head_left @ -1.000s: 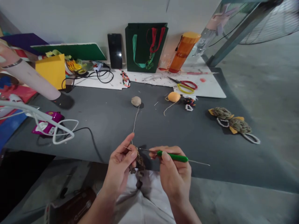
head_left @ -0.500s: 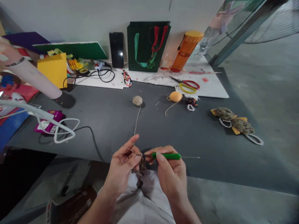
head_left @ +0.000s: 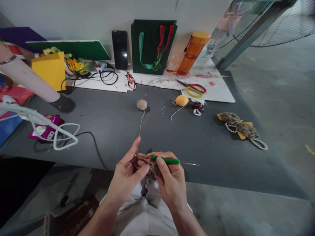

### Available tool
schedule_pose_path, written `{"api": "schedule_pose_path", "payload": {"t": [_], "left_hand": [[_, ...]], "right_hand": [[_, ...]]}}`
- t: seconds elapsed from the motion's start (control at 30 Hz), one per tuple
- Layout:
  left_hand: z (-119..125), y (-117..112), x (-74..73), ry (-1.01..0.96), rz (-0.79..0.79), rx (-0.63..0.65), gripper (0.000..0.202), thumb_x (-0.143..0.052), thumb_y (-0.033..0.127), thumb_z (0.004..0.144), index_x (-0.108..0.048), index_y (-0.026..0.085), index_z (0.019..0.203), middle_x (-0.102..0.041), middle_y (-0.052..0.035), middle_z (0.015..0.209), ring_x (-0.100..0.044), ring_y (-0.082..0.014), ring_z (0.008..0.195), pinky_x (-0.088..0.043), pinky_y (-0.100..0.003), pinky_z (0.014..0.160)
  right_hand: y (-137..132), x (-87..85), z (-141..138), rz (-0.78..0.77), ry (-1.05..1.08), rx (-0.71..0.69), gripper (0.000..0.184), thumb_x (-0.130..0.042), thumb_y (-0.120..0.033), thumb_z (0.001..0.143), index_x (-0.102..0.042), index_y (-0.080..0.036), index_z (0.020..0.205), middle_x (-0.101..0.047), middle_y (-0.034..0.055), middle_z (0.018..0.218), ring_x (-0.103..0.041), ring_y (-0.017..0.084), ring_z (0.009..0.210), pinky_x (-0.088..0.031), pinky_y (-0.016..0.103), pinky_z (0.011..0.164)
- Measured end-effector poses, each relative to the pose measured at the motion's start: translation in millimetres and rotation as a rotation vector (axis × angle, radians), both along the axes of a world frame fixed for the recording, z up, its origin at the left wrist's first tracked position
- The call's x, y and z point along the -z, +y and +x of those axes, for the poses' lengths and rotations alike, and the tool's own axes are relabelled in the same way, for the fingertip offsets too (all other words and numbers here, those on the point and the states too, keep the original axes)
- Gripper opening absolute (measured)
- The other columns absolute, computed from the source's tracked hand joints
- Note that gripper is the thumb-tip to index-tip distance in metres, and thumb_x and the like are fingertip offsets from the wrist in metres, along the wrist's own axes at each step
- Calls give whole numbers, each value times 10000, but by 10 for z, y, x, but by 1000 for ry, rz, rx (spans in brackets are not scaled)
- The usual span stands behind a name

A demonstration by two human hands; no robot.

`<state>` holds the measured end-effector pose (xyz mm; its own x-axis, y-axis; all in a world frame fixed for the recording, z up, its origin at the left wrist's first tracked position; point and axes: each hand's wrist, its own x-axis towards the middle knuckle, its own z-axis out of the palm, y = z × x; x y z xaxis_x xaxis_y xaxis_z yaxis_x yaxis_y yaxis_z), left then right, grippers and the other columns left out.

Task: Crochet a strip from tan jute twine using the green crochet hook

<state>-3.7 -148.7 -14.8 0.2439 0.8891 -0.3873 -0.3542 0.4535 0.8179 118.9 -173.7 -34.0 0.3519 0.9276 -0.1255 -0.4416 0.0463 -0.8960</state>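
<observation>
Our L hand [head_left: 126, 173] pinches soft, light yarn bit [head_left: 154, 169]; our R hand [head_left: 171, 179] grips green hook [head_left: 165, 160] by handle, both tight.

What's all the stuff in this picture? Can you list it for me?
phone: one, black, leaning at the back
gift bag: one, dark green, beside the phone
bottle: one, orange, right of the bag
scissors: one, red handles, on white paper
yarn ball: one, beige, on the grey table
crochet hook: one, green, at the front
crocheted piece: one, brown, at the front
left hand: one, holding the piece
right hand: one, holding the hook
</observation>
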Motion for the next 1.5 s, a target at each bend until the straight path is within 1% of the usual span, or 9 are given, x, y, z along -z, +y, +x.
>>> {"api": "schedule_pose_path", "payload": {"t": [0.13,0.3,0.43,0.8,1.17,1.2,1.3,1.37,1.5], "left_hand": [[-8,22,-22,-63,-31,39,903,-838,188,719,-440,266,1526,-662,32,787,-599,-93,690,-515,-241,712],[-30,47,-8,-153,-44,58,1177,-833,151,717,-95,370,1608,-624,75,702,-602,-94,615,-479,-229,623],[-62,52,11,-201,-58,93,1260,-836,134,705,9,409,1598,-650,73,731,-620,-104,609,-483,-240,621],[-62,21,-5,-185,-11,44,1145,-806,135,756,-80,365,1612,-666,57,747,-611,-110,658,-510,-262,690],[-92,29,8,-34,34,35,1029,-811,186,753,-237,301,1600,-637,35,748,-572,-128,728,-459,-295,769],[-87,27,4,-29,33,33,1030,-816,187,748,-246,293,1599,-639,34,749,-573,-128,736,-457,-291,773],[-62,4,17,-25,40,21,1028,-834,189,738,-271,295,1592,-644,37,748,-580,-122,754,-458,-269,787],[-41,-16,48,-32,60,3,1002,-843,195,734,-315,314,1577,-643,44,738,-581,-114,743,-462,-253,774],[-15,-29,95,-28,52,-12,949,-846,193,739,-374,312,1554,-648,44,739,-581,-105,735,-468,-236,756]], "right_hand": [[3,-14,2,-33,97,-42,211,-814,-429,801,-723,-239,794,-773,17,720,-718,166,585,-572,234,499],[1,-32,8,-46,175,-93,223,-850,-422,761,-721,-241,784,-786,23,717,-691,154,515,-557,225,447],[-4,-34,22,-48,218,-134,195,-850,-396,771,-731,-243,789,-792,14,725,-636,104,446,-537,188,447],[-3,-11,36,-6,115,-114,152,-872,-304,748,-751,-218,781,-805,40,772,-643,107,485,-557,206,478],[-23,11,118,67,-51,-35,53,-752,-272,872,-713,-236,867,-801,32,796,-584,84,428,-460,163,369],[-39,18,131,105,-132,-21,25,-724,-223,889,-719,-247,890,-805,29,822,-621,94,462,-497,179,405],[-87,61,154,313,-516,57,284,-697,-48,850,-750,-286,996,-819,35,963,-770,186,758,-628,309,659],[-103,97,138,416,-688,112,413,-706,24,802,-758,-303,1050,-813,45,1049,-780,240,923,-637,380,768],[-82,107,37,324,-427,175,272,-711,-63,858,-762,-306,969,-818,43,1024,-791,252,904,-650,388,712]]}}
